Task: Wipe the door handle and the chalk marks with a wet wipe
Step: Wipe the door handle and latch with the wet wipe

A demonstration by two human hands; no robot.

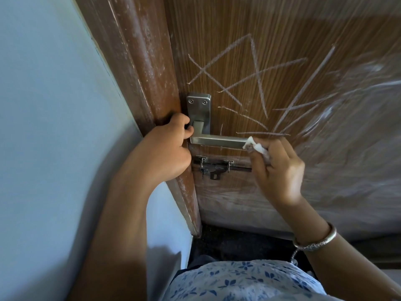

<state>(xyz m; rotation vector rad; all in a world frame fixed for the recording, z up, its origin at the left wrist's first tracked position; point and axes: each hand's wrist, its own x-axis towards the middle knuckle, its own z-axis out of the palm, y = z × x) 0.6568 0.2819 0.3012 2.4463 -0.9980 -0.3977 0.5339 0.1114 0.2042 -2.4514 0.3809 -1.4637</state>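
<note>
A steel lever door handle (219,140) with its back plate sits on a brown wooden door (217,51). White chalk marks (258,83) cross the door above and to the right of the handle. My right hand (280,168) pinches a small white wet wipe (257,146) and holds it against the free end of the lever. My left hand (171,146) is curled at the door's edge, its fingers against the pivot end of the handle.
A dark slide bolt latch (213,168) is mounted just below the handle. The brown door frame (141,61) and a pale blue wall (54,127) stand to the left. Clear plastic film (358,127) covers the door's right part. The floor below is dark.
</note>
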